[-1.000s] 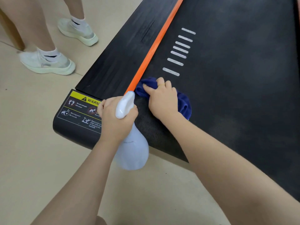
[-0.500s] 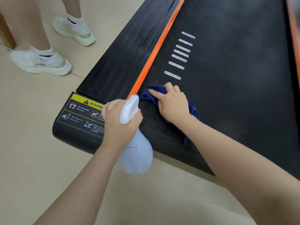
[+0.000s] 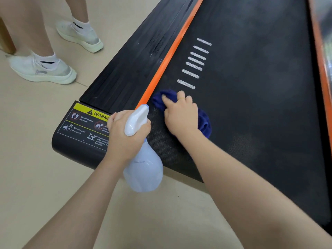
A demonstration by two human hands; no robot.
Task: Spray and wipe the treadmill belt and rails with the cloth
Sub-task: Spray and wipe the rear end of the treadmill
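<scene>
Beige floor [image 3: 36, 177] fills the near and left of the view, and a black treadmill lies on it, running from the near centre to the far right.

On the belt [image 3: 251, 87], near its near left corner, the right hand [image 3: 181, 117] is laid over a bunched blue cloth [image 3: 204, 123]. The fingers are bent down over the cloth and press it against the belt; blue folds are seen beyond the fingertips and to the right of the wrist. The hand and cloth are blurred, so the exact lie of each finger cannot be told. The cloth is just right of the orange strip [image 3: 168, 60] that divides the belt from the left rail [image 3: 136, 56].

To the left of it, the left hand [image 3: 125, 133] is wrapped round the neck of a pale spray bottle [image 3: 143, 169]. The white head of the bottle points away toward the strip, and the rounded body hangs below the hand, over the treadmill's near edge and the floor. The hand is held over a yellow and black warning label [image 3: 84, 124] on the end cap of the left rail.

Farther along the belt, a row of short white bars [image 3: 194, 65] is printed just right of the strip. A second orange strip [image 3: 321, 69] is seen at the far right edge, blurred.

On the floor at the far left, another person's legs are seen, with white socks and pale shoes [image 3: 43, 71].
</scene>
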